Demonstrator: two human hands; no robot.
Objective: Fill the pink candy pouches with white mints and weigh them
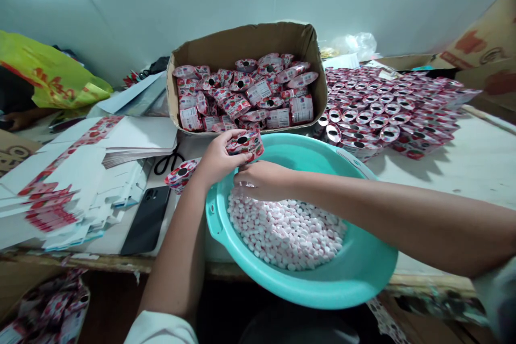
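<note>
My left hand (220,158) is wrapped round a small strawberry-print box (246,143), its dark oval spot facing up, above the rim of a turquoise basin (314,290). Inside the basin lies a heap of small pale pink and white candies (286,231). Close beside the box, my right hand (264,180) reaches over the candies with its fingers curled. Something clear and shiny shows under those fingers, too hidden to name. Another strawberry-print box (181,174) rests on the table by my left forearm.
Behind the basin stands a cardboard box (245,37) full of strawberry-print boxes. To the right, many more stand upright in rows (387,107). Flat printed cartons (80,166), black scissors (167,163) and a dark phone (146,220) lie left. A yellow bag (52,72) sits far left, near another person's hand.
</note>
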